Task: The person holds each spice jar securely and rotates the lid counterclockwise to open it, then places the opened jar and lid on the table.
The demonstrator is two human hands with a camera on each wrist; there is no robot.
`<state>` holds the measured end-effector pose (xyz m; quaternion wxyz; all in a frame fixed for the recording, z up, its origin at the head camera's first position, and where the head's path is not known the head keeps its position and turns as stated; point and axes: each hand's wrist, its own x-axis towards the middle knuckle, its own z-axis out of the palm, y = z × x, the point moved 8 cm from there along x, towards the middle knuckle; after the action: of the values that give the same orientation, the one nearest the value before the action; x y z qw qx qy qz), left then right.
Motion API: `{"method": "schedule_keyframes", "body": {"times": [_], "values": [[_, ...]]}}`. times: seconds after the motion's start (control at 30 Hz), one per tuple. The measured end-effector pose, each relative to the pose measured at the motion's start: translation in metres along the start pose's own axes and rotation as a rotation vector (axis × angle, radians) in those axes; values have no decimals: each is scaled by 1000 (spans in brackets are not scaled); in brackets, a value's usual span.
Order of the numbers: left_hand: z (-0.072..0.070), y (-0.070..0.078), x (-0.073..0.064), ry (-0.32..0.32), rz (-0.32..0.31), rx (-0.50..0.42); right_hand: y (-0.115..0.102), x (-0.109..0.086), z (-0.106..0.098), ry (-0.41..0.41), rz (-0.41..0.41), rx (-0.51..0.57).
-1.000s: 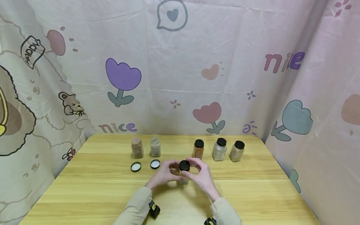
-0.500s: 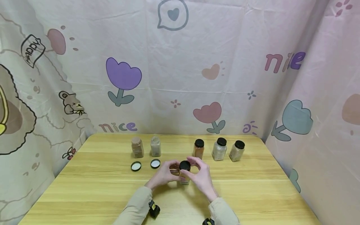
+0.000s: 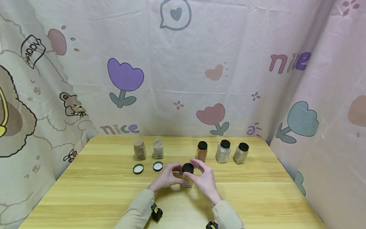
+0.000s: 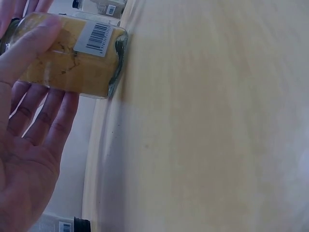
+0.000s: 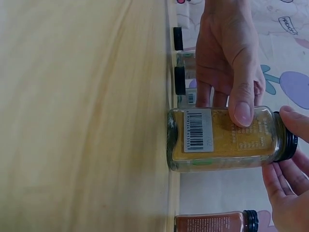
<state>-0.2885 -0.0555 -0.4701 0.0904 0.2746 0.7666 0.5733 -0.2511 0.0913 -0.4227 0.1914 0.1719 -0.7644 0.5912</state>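
Yellow-powder glass jar point(image 5: 222, 137) upright on counter point(image 3: 97, 197), long axis vertical, between hands. Left hand point(image 3: 168, 176): fingers round jar body. Right hand point(image 3: 206, 180): fingers pinch black cap point(image 3: 188, 168) above.

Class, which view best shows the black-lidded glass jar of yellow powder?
The right wrist view: the jar shows from base to lid, white barcode label uncovered. The left wrist view shows base, label, little lid; the head view shows it small, partly behind left hand and right hand.
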Motion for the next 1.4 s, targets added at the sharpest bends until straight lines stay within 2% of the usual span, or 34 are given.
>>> {"method": "schedule_keyframes", "body": {"times": [0.2,0.47,0.57,0.77,0.87,1.0,1.17,1.4], "values": [[0,0,-1,-1,9,-3,1,0,2,-34,2,5],[-1,-3,-1,1,-8,4,6,0,5,-130,89,45],[0,-3,-1,-2,-9,9,3,0,5,-140,70,7],[-1,-1,-1,2,-10,-4,-10,2,-3,-22,-55,-218],[-1,1,0,4,-1,-4,-16,2,-5,-1,-100,-270],[-1,1,0,4,6,4,-20,3,-4,-10,-116,-273],[-1,1,0,0,2,9,-21,4,-4,-21,-96,-259],[-1,1,0,-9,5,-5,-21,3,0,-90,-67,-203]]}}
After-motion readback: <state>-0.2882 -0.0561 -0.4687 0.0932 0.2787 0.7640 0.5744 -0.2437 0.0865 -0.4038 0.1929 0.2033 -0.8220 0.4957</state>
